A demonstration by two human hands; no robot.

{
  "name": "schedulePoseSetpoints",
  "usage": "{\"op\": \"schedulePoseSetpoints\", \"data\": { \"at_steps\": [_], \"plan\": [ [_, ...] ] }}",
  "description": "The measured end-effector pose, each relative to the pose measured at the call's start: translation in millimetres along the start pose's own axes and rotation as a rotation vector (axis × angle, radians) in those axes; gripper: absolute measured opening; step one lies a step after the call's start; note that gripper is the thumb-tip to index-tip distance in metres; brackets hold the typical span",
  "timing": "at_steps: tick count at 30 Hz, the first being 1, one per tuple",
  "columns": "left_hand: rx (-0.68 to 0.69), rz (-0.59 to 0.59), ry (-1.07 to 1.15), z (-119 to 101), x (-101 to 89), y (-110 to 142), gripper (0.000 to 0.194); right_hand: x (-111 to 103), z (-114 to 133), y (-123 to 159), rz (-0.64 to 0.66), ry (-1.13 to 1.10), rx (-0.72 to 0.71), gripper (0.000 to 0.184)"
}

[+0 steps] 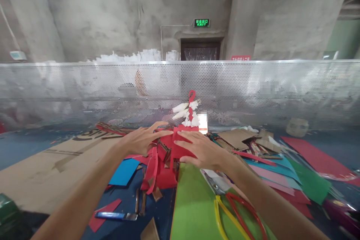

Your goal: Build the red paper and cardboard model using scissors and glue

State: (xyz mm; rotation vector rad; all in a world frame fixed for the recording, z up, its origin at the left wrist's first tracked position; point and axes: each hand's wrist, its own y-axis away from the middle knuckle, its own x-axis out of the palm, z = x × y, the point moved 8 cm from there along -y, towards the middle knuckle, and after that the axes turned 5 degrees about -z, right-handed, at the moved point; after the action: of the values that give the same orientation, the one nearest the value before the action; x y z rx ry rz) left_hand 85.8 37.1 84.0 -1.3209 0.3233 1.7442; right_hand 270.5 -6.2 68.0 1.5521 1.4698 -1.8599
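A red box-like paper piece (185, 129) stands in the middle of the table, at the far end of a green mat. My right hand (201, 148) lies over its front with the fingers spread and flat against it. To its left, my left hand (142, 138) reaches over red paper scraps (163, 174), fingers stretched out and apart, the tips near the box's left side. Whether those tips touch it I cannot tell. Behind the box rise white flowers (180, 110) and a looped red strip (192, 95).
Scissors with red and yellow handles (219, 198) lie on the green mat (189, 202). A blue utility knife (115, 215) and blue paper (123, 172) are at left, beside large cardboard (64, 161). Coloured sheets (272, 176) and scraps cover the right. A perforated metal screen (84, 93) stands behind.
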Motion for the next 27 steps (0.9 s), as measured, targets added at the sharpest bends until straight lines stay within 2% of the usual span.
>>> {"op": "schedulePoseSetpoints", "data": {
  "at_steps": [6,11,21,27],
  "plan": [
    [0.055,0.066,-0.082,-8.9,-0.5,-3.0,0.100,-1.4,-2.6,0.3,0.005,-0.015,-0.010,0.064],
    [0.055,0.056,-0.044,-8.9,-0.4,-2.9,0.097,-0.4,-4.6,1.0,0.011,-0.039,-0.017,0.061],
    [0.038,0.108,-0.028,-15.2,2.5,-5.4,0.113,-0.8,-4.7,1.6,0.027,-0.070,-0.026,0.059],
    [0.044,0.091,-0.037,-17.7,-2.0,-6.4,0.113,-2.5,-7.0,2.6,0.006,-0.036,-0.055,0.049]
  ]
}}
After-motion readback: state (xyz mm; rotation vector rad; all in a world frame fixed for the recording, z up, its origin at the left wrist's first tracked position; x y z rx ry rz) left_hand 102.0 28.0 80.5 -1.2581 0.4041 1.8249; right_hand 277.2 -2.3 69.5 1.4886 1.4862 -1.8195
